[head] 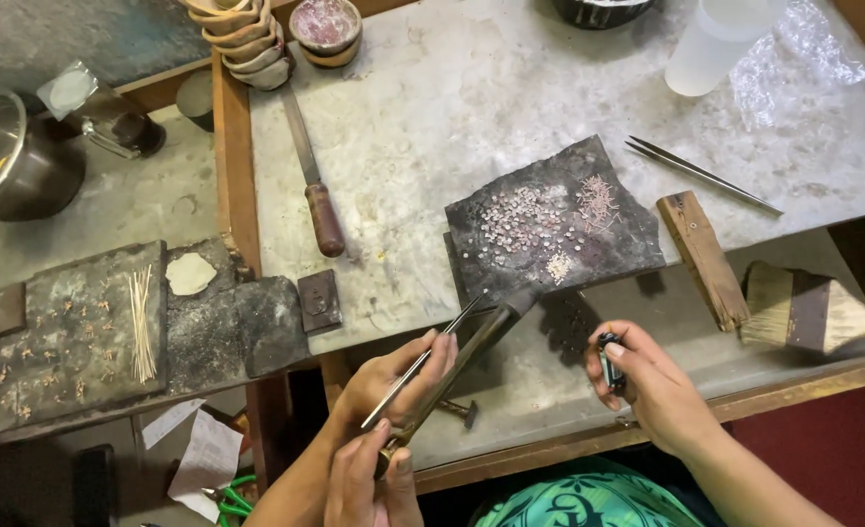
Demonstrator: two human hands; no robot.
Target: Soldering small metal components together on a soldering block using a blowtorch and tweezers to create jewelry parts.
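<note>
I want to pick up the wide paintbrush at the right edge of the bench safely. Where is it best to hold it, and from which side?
Grip the paintbrush by its dark ferrule band, coming from above. It lies flat, with its pale bristles pointing right and its wooden handle pointing left toward the wooden block, so the band is the firm middle part.

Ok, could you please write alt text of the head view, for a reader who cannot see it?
The left hand holds thin tweezers and a dark metal tube, both pointing at a charred block strewn with tiny metal pieces. The right hand grips a small dark object above the grey workbench.
</note>
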